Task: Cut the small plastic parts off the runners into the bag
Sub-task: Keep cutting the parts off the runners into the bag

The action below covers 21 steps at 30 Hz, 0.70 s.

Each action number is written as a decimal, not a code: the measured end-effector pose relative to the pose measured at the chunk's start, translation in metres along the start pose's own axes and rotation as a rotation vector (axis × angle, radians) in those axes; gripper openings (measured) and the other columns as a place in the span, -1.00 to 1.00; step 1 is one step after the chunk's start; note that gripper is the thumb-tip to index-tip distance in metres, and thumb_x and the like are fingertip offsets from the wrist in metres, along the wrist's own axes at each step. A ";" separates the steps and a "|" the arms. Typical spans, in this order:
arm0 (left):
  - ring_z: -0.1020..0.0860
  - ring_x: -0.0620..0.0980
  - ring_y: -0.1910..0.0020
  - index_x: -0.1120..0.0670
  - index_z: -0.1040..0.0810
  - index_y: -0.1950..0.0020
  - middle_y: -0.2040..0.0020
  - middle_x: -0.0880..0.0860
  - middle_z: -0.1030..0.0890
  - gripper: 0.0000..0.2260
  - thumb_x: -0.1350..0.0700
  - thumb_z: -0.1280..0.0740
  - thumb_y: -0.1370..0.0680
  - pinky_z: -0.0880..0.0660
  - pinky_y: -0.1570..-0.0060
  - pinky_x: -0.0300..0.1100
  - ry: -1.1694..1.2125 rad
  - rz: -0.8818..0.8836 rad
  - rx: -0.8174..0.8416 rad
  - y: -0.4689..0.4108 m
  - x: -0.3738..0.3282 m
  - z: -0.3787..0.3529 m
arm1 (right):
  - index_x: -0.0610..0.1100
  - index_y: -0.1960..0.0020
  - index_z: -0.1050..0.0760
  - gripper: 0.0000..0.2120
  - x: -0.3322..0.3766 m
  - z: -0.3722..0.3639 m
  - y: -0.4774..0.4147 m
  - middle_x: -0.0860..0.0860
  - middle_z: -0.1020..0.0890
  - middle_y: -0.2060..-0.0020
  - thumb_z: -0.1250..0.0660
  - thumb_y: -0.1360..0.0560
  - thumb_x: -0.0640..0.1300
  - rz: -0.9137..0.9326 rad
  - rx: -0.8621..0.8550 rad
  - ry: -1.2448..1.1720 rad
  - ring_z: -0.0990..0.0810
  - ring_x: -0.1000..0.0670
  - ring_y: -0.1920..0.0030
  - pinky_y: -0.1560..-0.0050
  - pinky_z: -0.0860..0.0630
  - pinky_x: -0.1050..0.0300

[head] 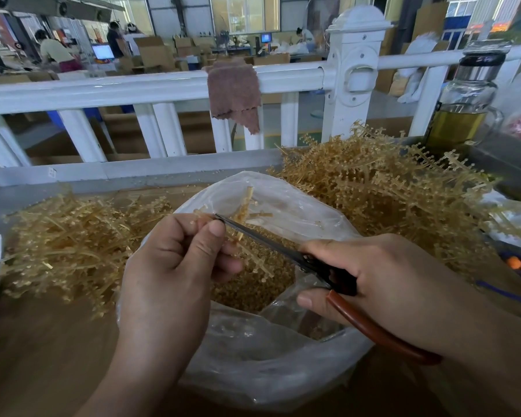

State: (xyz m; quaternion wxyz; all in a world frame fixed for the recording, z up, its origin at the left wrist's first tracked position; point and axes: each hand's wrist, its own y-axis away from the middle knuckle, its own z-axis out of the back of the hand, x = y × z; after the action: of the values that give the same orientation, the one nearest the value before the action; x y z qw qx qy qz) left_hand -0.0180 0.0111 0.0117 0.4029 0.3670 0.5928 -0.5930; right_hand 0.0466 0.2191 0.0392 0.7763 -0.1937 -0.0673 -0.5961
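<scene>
Runners in a loose left heap [73, 245] cover that side of the table, thin amber sticks that look mostly stripped. Just right of them the left hand [169, 266] is closed, thumb and curled fingers pinching the held runner [243, 206] on its stem, so its branched ends hang over the mouth of the bag [283, 371]. The scissors [283, 251] reach in from the right, blade tips right beside the thumb; I cannot tell whether the blades are parted. Below them, inside the bag, the cut parts [253, 291] form a grainy amber bed. The right hand [388, 284] is wrapped round the scissors' handles, one reddish-brown grip sticking out under the palm. Behind it the right heap [373, 191] stands taller and bristlier, its runners studded with small nubs and seemingly uncut. A glass bottle [463, 94] of yellowish liquid stands at the far right.

The runner looks very light and springy rather than rigid, thin enough to bend or snap under a hard squeeze; it is probably best held on bare stem close to the cut, so the branch cannot flex away from the blades, with fingertips clear of the tips. The parts are tiny and will likely jump when snipped, so cutting low over the bag seems wise; the bag's film is soft and slack, and its mouth may sag.
</scene>
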 end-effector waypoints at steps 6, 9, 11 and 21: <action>-0.68 -0.07 0.37 -0.03 -0.61 0.17 0.29 0.02 -0.70 -0.84 -0.10 -0.34 -0.47 -0.55 0.36 -0.35 -0.019 -0.009 0.010 0.002 -0.001 0.000 | 0.14 -0.12 -0.52 -0.46 -0.001 0.001 0.000 0.20 -0.52 0.39 -0.06 -0.40 0.45 0.008 -0.027 0.018 -0.55 0.18 0.32 0.41 -0.43 0.26; -0.68 -0.08 0.37 -0.05 -0.61 0.17 0.29 -0.01 -0.70 -0.84 -0.11 -0.33 -0.47 -0.54 0.37 -0.38 -0.040 -0.012 0.008 0.003 -0.004 -0.002 | 0.12 -0.10 -0.54 -0.47 -0.001 0.000 0.001 0.19 -0.52 0.39 -0.06 -0.41 0.44 0.014 -0.028 0.009 -0.55 0.16 0.31 0.38 -0.44 0.26; -0.68 -0.09 0.37 -0.02 -0.60 0.19 0.30 -0.02 -0.70 -0.84 -0.08 -0.35 -0.50 -0.54 0.37 -0.39 -0.052 -0.017 0.007 0.003 -0.004 -0.002 | 0.11 -0.08 -0.54 -0.50 -0.001 0.001 0.001 0.19 -0.52 0.41 -0.09 -0.42 0.42 0.016 -0.029 -0.003 -0.56 0.16 0.31 0.37 -0.44 0.26; -0.67 -0.09 0.38 0.04 -0.59 0.17 0.30 -0.02 -0.70 -0.85 0.07 -0.36 -0.59 -0.53 0.39 -0.39 -0.071 -0.015 -0.002 0.004 -0.004 -0.003 | 0.07 -0.16 -0.58 -0.44 0.002 0.005 0.001 0.17 -0.61 0.36 -0.12 -0.40 0.40 0.017 -0.048 -0.049 -0.60 0.17 0.34 0.35 -0.53 0.17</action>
State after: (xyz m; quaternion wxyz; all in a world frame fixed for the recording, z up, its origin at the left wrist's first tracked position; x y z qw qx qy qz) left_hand -0.0130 0.0143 0.0140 0.4194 0.3408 0.5817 -0.6080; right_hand 0.0481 0.2195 0.0439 0.7745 -0.2272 -0.0703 -0.5861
